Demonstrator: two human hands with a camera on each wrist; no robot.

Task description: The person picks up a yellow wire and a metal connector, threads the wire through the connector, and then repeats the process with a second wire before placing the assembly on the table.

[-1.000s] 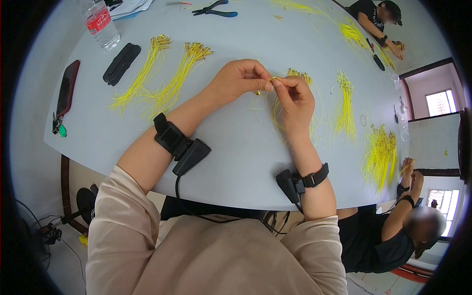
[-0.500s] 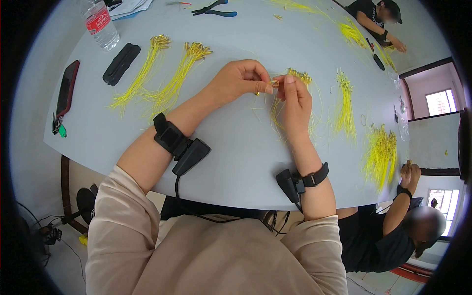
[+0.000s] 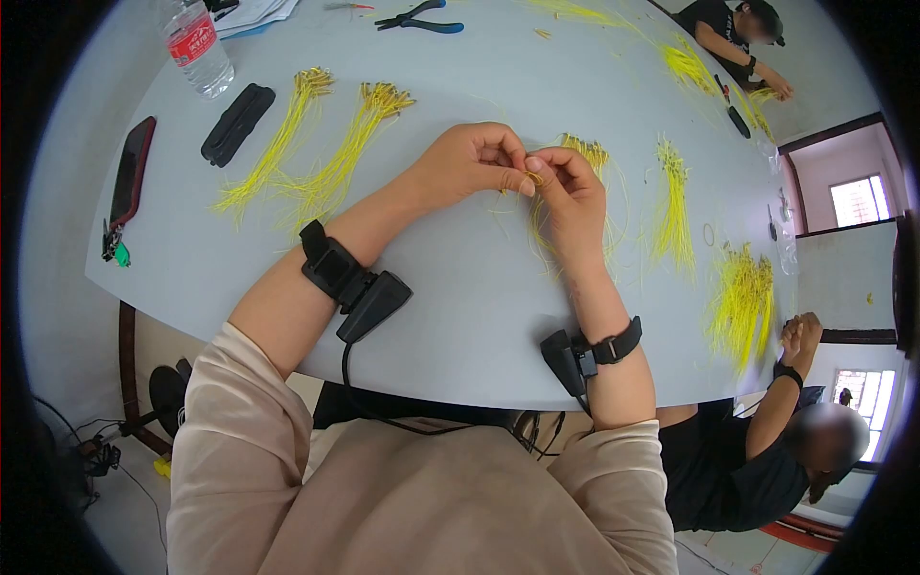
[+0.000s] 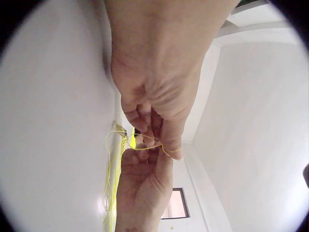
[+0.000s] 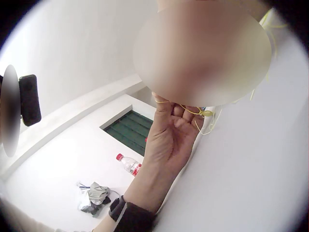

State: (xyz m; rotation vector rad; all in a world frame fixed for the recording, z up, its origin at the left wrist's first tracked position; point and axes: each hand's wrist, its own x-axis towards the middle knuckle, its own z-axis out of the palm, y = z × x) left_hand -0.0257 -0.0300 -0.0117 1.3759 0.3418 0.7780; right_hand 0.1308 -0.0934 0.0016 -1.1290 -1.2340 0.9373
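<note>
So the thin yellow cord [image 4: 150, 148] is right between the two hands, just above the middle of the head view, with a little loop showing at the fingertips. Left hand [image 3: 467, 161] has it pinched between thumb and forefinger, right hand [image 3: 573, 194] is pinching it from the other side. How firmly, I can't tell from here.

My worry: cord that fine could easily slip if either pinch slackens, and I reckon the loop would pop out or close up crooked. There's also a small yellowish end piece [image 5: 207, 113] dangling by the left fingers, and if it swings it might catch the loose strand.

Next thing out is the near bundle [image 3: 585, 147], partly behind the right hand. Its stray strands spread close by, so a sideways pull could snag and drag some along. The bundle [image 3: 674, 206] further right, and the pliers [image 3: 422, 19] up top, are well apart, so little trouble there imo.
</note>
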